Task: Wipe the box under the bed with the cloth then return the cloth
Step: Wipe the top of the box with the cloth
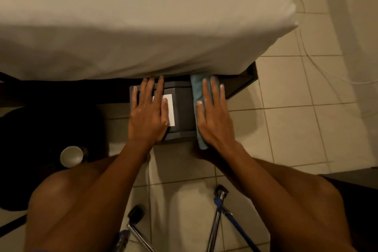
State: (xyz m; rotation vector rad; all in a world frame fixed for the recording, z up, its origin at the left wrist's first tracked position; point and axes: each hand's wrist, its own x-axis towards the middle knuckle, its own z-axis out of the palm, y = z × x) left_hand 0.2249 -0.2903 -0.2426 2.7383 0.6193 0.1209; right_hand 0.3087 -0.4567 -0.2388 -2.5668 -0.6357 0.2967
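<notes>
A dark grey box (pixel 183 106) with a white label (pixel 171 111) sits on the floor, its far end hidden beneath the bed (pixel 143 26). My left hand (pixel 148 112) lies flat on the box's left part, fingers spread, partly covering the label. My right hand (pixel 212 114) presses a folded light blue cloth (pixel 196 90) against the box's right edge, fingers stretched over the cloth. The cloth runs along that side from the bed's shadow to the near corner.
A white sheet drapes over the bed's edge. A dark bed frame leg (pixel 243 82) stands right of the box. A round pale cup (pixel 71 156) stands at the left on a dark patch. Metal legs (pixel 216 221) with blue straps are between my knees. The floor is tiled.
</notes>
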